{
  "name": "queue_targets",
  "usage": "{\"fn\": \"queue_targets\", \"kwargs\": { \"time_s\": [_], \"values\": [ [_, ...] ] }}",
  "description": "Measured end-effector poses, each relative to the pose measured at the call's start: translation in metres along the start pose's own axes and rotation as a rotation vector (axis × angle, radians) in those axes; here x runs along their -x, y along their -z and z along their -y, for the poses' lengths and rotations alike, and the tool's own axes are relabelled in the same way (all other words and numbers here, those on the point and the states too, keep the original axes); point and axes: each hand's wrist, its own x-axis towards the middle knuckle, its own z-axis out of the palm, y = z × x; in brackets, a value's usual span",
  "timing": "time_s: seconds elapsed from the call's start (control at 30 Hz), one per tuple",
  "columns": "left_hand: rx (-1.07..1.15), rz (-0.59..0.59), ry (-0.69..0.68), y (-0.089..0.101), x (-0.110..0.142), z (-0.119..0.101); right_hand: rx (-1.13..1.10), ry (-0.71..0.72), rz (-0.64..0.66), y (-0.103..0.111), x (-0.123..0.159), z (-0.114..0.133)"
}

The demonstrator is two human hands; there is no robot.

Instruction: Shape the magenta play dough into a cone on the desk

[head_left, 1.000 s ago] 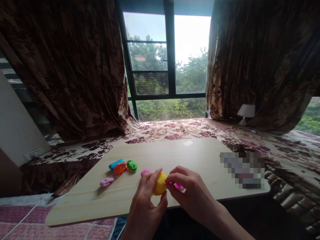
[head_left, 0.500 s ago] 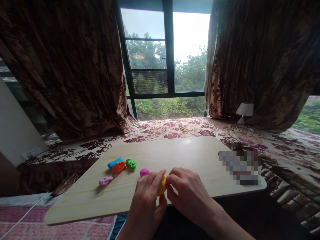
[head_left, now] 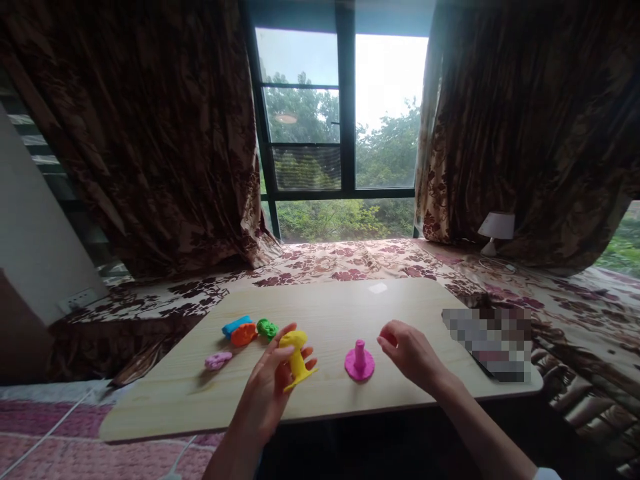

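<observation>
My left hand [head_left: 270, 387] pinches a yellow plastic stamp [head_left: 296, 360] by its stem, held just above the wooden board [head_left: 400, 313]. A pink stamp [head_left: 359, 361] stands upright on the board to the right of it. My right hand [head_left: 411, 352] hovers a little right of the pink stamp, fingers loosely curled and holding nothing that I can see. Further left on the board lie a blue clay piece [head_left: 235, 325], an orange one [head_left: 243, 335], a green one [head_left: 267, 328] and a light pink one [head_left: 217, 361].
A blurred flat object [head_left: 487, 340] lies at the board's right edge. The board rests on a flowered cloth [head_left: 350, 260] before a window with dark curtains. A small white lamp [head_left: 495, 230] stands at the back right. A white cable [head_left: 45, 437] runs at lower left.
My hands have parted: the left one lifted the yellow stamp away, and the pink stamp now stands free on the board. My right hand let go and moved right.
</observation>
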Motion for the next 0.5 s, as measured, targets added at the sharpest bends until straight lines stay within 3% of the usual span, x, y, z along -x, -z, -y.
{"fn": "queue_targets", "kwargs": {
  "time_s": [0.1, 0.23, 0.37, 0.5],
  "values": [
    [0.135, -0.072, 0.054, 0.008, -0.021, -0.003, 0.041, 0.007, 0.042, -0.02, 0.004, -0.013],
    [0.15, -0.056, 0.055, 0.008, -0.03, -0.013, 0.079, 0.015, 0.076, -0.033, 0.009, -0.015],
    [0.071, -0.021, -0.064, 0.008, -0.028, -0.031, 0.113, 0.023, 0.081, -0.028, 0.009, -0.013],
    [-0.173, -0.151, -0.214, 0.027, -0.042, -0.055, 0.123, 0.03, 0.079, -0.022, 0.008, -0.01]
  ]
}}
